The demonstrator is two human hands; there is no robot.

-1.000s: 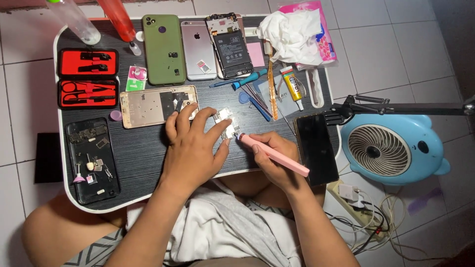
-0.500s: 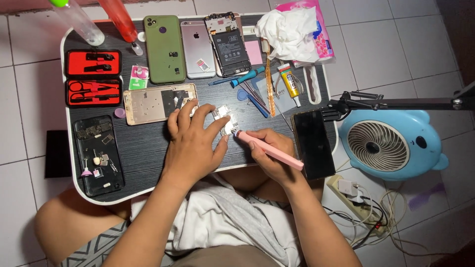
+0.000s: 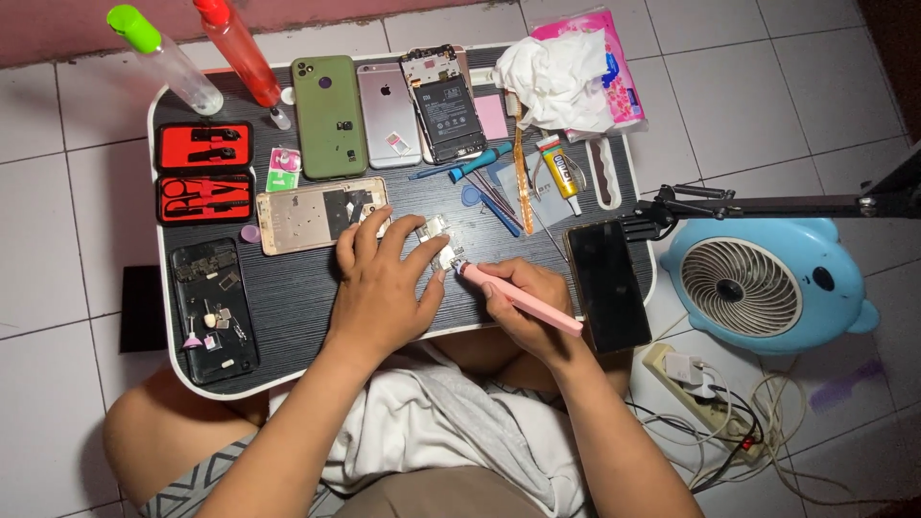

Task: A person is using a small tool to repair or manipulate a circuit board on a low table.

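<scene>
Tool case: a red case (image 3: 203, 171) with black hand tools lay at the tray's 9 o'clock edge.
Parts tray: a black phone shell (image 3: 215, 309) holding tiny loose pieces sat at 7 o'clock.
Gold frame: a gold phone housing (image 3: 307, 215) lay just beside the left hand, at its 10 o'clock.
Left hand: the left hand (image 3: 382, 286) was spread, fingertips pressing down on a small silver metal part (image 3: 437, 237) near the middle of the black lap table (image 3: 297, 297).
Right hand: the right hand (image 3: 526, 305) was curled tight round a pink pen-shaped tool (image 3: 518, 298), its tip touching the silver part at the hand's 10 o'clock.
Phones: a green phone (image 3: 329, 115), a pink one and an opened one lay at 12 o'clock.
Dark phone: a black phone (image 3: 607, 285) lay at 3 o'clock of the right hand.
Fan: a blue fan (image 3: 767, 288) stood on the floor, well apart.
</scene>
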